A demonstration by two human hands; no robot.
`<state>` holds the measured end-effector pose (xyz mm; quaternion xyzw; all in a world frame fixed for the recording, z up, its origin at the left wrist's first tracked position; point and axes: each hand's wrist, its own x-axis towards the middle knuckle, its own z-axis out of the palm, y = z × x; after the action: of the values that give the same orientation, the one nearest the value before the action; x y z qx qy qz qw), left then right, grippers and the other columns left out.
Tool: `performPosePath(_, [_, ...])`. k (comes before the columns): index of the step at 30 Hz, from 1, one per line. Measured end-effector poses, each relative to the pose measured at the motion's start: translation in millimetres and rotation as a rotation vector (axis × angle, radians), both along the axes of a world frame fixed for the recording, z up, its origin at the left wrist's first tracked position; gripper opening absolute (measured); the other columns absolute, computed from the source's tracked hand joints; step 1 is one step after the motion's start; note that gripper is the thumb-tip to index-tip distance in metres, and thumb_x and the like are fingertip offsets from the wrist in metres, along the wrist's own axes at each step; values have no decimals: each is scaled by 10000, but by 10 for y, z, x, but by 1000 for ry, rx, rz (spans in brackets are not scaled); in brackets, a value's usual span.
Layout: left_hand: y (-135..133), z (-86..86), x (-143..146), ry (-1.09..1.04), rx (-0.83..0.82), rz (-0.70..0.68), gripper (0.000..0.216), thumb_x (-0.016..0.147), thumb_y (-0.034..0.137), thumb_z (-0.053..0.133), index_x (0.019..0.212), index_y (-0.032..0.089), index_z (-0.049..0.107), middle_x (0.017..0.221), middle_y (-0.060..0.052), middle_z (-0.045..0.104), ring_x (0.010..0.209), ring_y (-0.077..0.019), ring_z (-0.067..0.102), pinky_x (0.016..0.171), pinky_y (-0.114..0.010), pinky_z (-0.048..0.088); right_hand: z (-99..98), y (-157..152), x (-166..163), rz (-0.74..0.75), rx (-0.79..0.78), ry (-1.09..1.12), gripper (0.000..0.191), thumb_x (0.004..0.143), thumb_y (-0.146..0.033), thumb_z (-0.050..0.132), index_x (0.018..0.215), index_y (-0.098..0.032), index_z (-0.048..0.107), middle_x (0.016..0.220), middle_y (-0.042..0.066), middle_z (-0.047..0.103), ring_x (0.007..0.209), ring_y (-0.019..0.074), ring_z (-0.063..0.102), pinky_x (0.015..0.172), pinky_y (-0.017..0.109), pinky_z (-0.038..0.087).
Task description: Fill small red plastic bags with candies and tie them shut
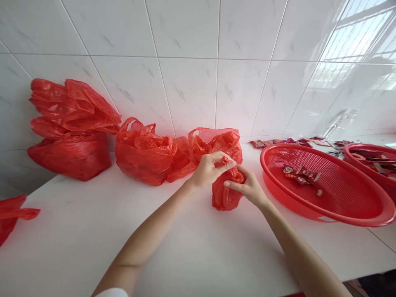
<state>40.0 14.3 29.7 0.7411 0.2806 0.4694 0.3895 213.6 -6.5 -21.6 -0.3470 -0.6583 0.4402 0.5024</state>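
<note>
A small red plastic bag (227, 194) stands on the white counter in front of me, its top gathered and bunched. My left hand (210, 168) pinches the bag's twisted top between thumb and fingers. On the right side of the same bag, my right hand (246, 187) grips it just below the gathered part, thumb toward me. What the bag holds is hidden by the red plastic. Right behind it stands a larger red plastic bag (204, 142) with its handles up, partly covered by my hands.
Red bags, one full (145, 159) and one stacked pile (71, 154), line the tiled wall at left. Another red bag (12, 216) lies at the left edge. At right stands a red plastic basket (349, 185) holding a few small packets (305, 175); a second basket (368, 148) is beyond it.
</note>
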Motion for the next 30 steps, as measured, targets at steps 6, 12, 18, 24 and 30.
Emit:
performPosePath(6, [62,24,-59,-143,-60,127,329,833,466,718,650,193,695,693,-6,666,749,-166,591,809,-321,497,-87,-53,-167,73,-128,-51,334,719,-424,844,852,-179,660,808,30,706,738,209,659,655,333,553])
performPosePath(12, [27,80,-84,-104,-78,87,340,830,461,721,631,187,689,674,-7,659,709,-162,584,754,-314,497,-22,-67,-93,206,-78,-83,367,776,-526,776,846,-185,659,764,6,668,705,184,621,661,321,535])
performPosePath(18, [-59,157,-61,-28,-152,-54,370,832,485,717,629,176,694,684,-23,659,712,-167,603,712,-316,497,22,-46,-18,121,-42,30,423,853,-628,646,955,-222,706,843,27,689,809,220,637,752,349,538])
performPosePath(24, [-42,124,-44,-87,-138,-73,344,832,440,728,616,174,697,665,-19,659,701,-162,599,736,-320,489,-22,-41,-78,177,-108,74,406,757,-558,777,719,-193,603,653,-27,535,593,125,478,578,265,435])
performPosePath(30, [34,61,-53,-135,-194,10,355,792,465,758,603,174,682,634,12,617,664,-132,540,721,-298,460,-68,-82,-137,207,-174,104,407,810,-506,747,660,-194,532,627,-35,477,567,109,427,547,254,383])
